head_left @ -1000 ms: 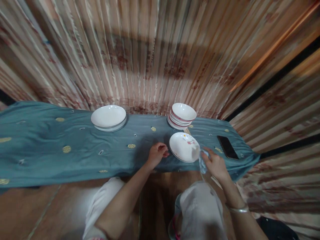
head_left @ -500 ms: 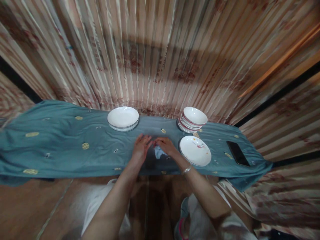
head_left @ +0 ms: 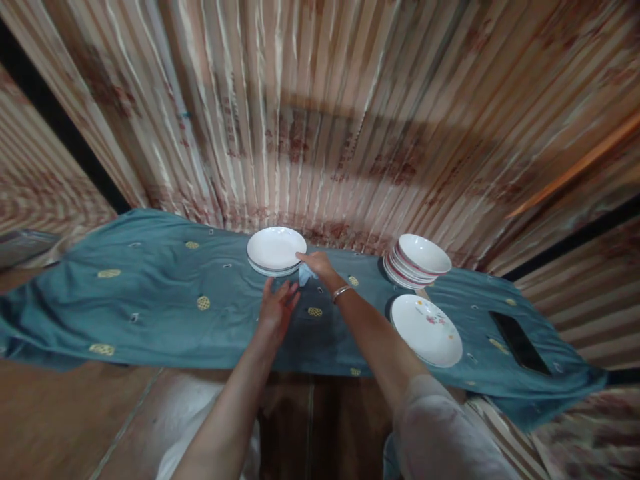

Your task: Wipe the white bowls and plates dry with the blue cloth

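Plates (head_left: 274, 248), white and dark-rimmed, sit stacked, the right grip (head_left: 317, 263) clasping blue cloth (head_left: 306, 275) against their edge, left grip (head_left: 277, 310) spread.

Smooth, glossy, probably ceramic plates (head_left: 274, 247)

Left of frame: open cloth (head_left: 165, 323), passable. Centre: plates (head_left: 277, 248) obstruct, with the rag-holding right hand (head_left: 317, 265) at their rim, left hand (head_left: 277, 310) below. Lane between plates and bowls (head_left: 425, 253); narrower gap, right, between dish (head_left: 427, 331) and phone (head_left: 519, 341). Curtain (head_left: 325, 153) facing me: barrier, top.
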A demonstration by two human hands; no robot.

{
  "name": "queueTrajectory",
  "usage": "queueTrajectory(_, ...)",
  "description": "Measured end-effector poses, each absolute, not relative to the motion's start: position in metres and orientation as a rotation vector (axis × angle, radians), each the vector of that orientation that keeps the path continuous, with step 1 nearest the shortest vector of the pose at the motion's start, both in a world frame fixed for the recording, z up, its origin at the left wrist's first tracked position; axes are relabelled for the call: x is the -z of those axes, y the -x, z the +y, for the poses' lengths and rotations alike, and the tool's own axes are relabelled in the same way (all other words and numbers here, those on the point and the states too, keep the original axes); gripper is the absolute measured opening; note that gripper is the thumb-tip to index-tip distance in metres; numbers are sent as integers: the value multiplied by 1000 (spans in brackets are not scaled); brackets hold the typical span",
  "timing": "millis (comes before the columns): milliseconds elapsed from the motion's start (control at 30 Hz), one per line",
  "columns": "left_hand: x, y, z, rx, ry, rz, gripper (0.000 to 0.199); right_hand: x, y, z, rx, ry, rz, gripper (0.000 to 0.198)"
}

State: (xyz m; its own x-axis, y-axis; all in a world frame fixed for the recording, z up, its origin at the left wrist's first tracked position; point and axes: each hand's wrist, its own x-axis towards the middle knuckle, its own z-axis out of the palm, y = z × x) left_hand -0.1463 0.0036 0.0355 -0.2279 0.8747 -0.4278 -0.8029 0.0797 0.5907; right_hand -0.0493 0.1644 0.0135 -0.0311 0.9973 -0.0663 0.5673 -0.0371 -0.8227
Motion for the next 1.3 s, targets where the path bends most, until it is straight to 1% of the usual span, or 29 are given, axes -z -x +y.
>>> queueTrajectory(167,-34,155,0,-1572,-104,930,51,-19,52,169,-1025,1746,-1605,30)
queueTrajectory(300,-33,159,0,-1569,-98,916,57,-27,52,159,-1101,1732,-1500,24)
queueTrajectory(400,-35,158,2,-1555,-91,934,57,-36,52,149,-1161,1686,-1422,22)
queueTrajectory(500,-38,157,1,-1557,-94,951,50,-45,50,136,-1209,1606,-1344,21)
queueTrajectory(600,-39,158,-1,-1547,-118,944,36,-51,40,116,-1224,1507,-1263,21)
queueTrajectory(667,-38,160,-4,-1534,-142,935,30,-52,26,97,-1232,1438,-1219,20)
queueTrajectory(867,-30,154,-13,-1483,-268,900,36,-35,-34,19,-1241,1332,-1116,28)
queueTrajectory(967,-17,140,-18,-1401,-382,949,28,-17,-59,-14,-1239,1333,-1052,29)
queueTrajectory(1067,-2,124,-22,-1325,-407,1031,22,1,-79,-34,-1204,1397,-1012,33)
queueTrajectory(1133,5,113,-23,-1302,-395,1083,21,8,-91,-42,-1144,1468,-1090,36)
queueTrajectory(1300,14,97,-22,-1304,-453,1161,22,2,-119,-57,-854,1657,-1299,46)
